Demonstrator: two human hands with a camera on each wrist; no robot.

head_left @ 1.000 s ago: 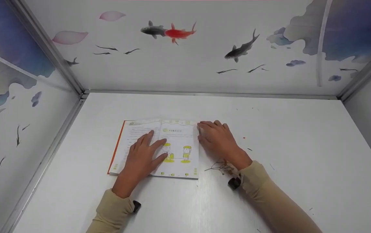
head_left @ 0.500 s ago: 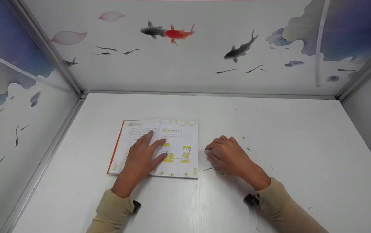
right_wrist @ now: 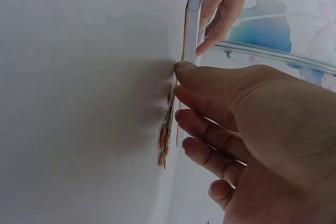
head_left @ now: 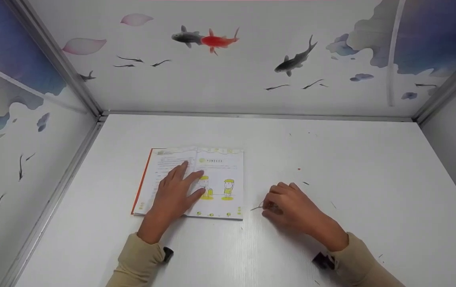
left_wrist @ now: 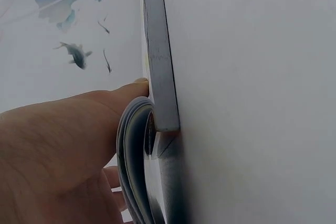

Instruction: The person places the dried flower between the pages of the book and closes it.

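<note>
An open book with an orange cover edge and yellow cartoon figures lies on the white table. My left hand rests flat across its left page and centre fold, fingers spread. In the left wrist view, the pages of the book bulge up beside the thumb side of that hand. Right of the book, my right hand is low over a dried sprig. The right wrist view shows the sprig with thin stems and orange-brown tips, right at the fingertips. Thumb and forefinger stand apart beside its stems.
Small dark plant scraps and an orange speck lie on the table to the right. Panels printed with fish stand behind and at the sides. A black wrist camera sits by the right sleeve.
My right hand has left the book's upper right edge and come down and toward me, over the sprig. The left hand and the book have stayed in place.
</note>
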